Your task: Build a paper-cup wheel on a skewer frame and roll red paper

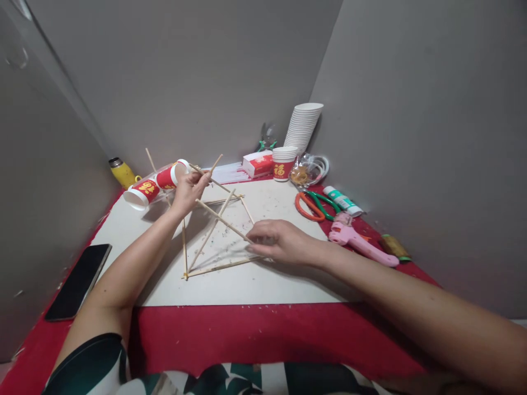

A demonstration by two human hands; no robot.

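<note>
A frame of thin wooden sticks (pixel 214 230) rests on a white board (pixel 255 285), some sticks lying flat and others rising at a slant. My left hand (pixel 188 189) is closed round the raised upper ends of the sticks. My right hand (pixel 276 240) pinches the lower end of one slanted stick near the board's middle. Just behind my left hand, red-and-white paper cups (pixel 154 185) lie on their sides.
A black phone (pixel 78 281) lies on the red cloth at left. A yellow bottle (pixel 122 172) stands at the back left. At right are scissors (pixel 313 204), a pink glue gun (pixel 360 244), a glue tube (pixel 342 200), and stacked white cups (pixel 303 126) behind a red cup (pixel 283 163).
</note>
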